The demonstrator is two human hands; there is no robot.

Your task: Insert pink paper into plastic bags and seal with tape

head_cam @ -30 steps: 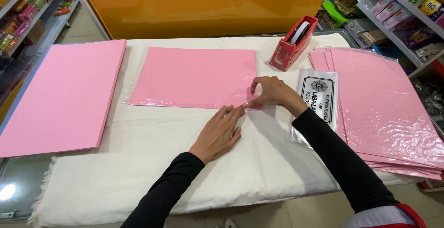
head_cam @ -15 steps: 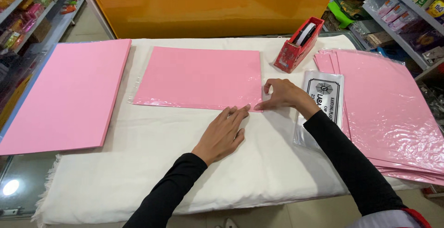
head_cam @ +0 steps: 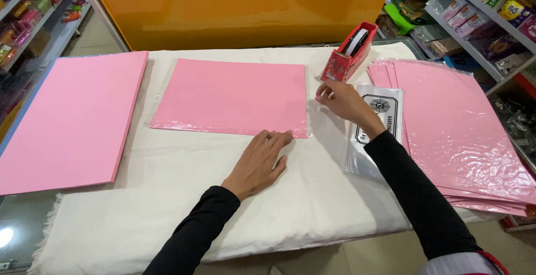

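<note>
A pink sheet in a clear plastic sleeve (head_cam: pixel 231 96) lies flat in the middle of the white cloth. My left hand (head_cam: pixel 259 162) rests flat on the cloth, its fingertips touching the sheet's near right corner. My right hand (head_cam: pixel 345 103) is raised beside the sheet's right edge, just below the red tape dispenser (head_cam: pixel 347 59), with fingers pinched together; whether a bit of tape is in them I cannot tell.
A thick stack of bare pink paper (head_cam: pixel 67 124) lies at the left. A pile of sleeved pink sheets (head_cam: pixel 463 124) lies at the right, with a pack of clear bags (head_cam: pixel 375 132) beside it. An orange panel (head_cam: pixel 240 7) stands behind; shop shelves flank both sides.
My right hand has left the sheet's near right corner and moved up and right toward the tape dispenser. My left hand has stayed at the corner.
</note>
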